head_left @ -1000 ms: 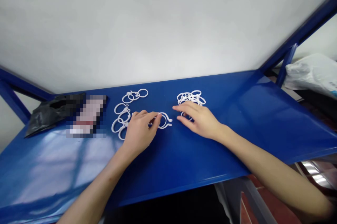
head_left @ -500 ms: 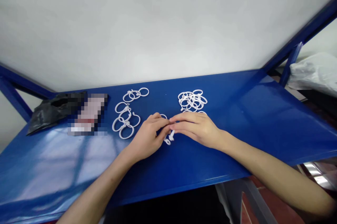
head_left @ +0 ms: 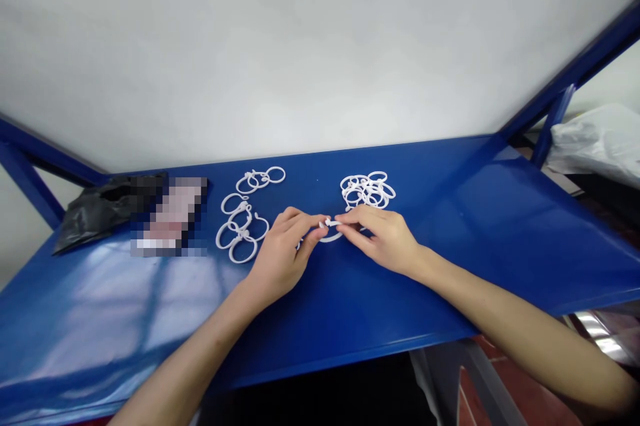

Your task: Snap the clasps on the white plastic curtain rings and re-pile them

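Observation:
Between my two hands, over the middle of the blue table (head_left: 320, 319), is a white curtain ring (head_left: 330, 238). My left hand (head_left: 283, 253) pinches it near its small knob end with thumb and forefinger. From the other side, the thumb and forefinger of my right hand (head_left: 387, 237) close on the same ring. Fingertips hide parts of it. A bit of another white piece shows by my left fingers, and one more peeks out beside my right hand. Just beyond my right hand lies a heap of white rings (head_left: 376, 199).
Left of my hands is a loose group of white rings (head_left: 243, 251), with a few linked rings (head_left: 276, 175) farther back. A black plastic bag (head_left: 90, 219) and a blurred-out pack (head_left: 173, 209) lie at the left. A white wall and blue frame bars (head_left: 553, 123) bound the table.
My hands have drawn slightly apart, and the ring between them now shows with its knob end up. The white parts that hung below my fingers are no longer visible there.

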### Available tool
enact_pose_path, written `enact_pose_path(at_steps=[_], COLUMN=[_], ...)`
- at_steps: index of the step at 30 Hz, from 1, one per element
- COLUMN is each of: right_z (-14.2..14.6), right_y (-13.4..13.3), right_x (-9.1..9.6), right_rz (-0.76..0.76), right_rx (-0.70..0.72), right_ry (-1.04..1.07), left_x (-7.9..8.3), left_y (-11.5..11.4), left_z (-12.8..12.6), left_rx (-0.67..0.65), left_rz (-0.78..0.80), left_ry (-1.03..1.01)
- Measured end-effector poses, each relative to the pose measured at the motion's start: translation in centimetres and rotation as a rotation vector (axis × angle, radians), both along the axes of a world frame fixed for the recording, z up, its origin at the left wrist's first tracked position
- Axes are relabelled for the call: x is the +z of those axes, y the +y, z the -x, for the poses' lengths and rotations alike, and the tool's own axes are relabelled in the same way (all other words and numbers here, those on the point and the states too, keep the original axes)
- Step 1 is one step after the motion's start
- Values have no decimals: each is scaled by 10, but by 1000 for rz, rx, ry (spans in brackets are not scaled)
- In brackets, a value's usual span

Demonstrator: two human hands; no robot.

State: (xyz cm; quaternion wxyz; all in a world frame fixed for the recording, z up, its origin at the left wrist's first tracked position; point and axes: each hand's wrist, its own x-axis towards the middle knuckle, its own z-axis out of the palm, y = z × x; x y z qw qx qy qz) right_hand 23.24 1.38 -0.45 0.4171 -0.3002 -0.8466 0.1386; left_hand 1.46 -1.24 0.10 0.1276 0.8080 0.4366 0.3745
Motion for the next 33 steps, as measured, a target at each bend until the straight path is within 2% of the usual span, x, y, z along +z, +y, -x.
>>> enact_pose_path(at_steps=[8,14,19,28,33], right_z=[2,2,5,7,3], right_y=[0,-6,-14,-17,-9], right_x=[-3,-3,-3,-1,6], right_rz=[67,-94,-166,-266,-237], right_rx=[90,53,-2,-36,-124], right_ry=[-69,-193,-296,-315,-360], left_x=[-10,-17,-20,-13,-4], left_y=[0,-1,-6,-5,1], left_z=[-4,-5,-10,-13,-3], left_rx=[-25,-23,23,18,56], left_rz=[-60,-146,-224,-354,-322], left_ry=[-27,-24,-9,72,238])
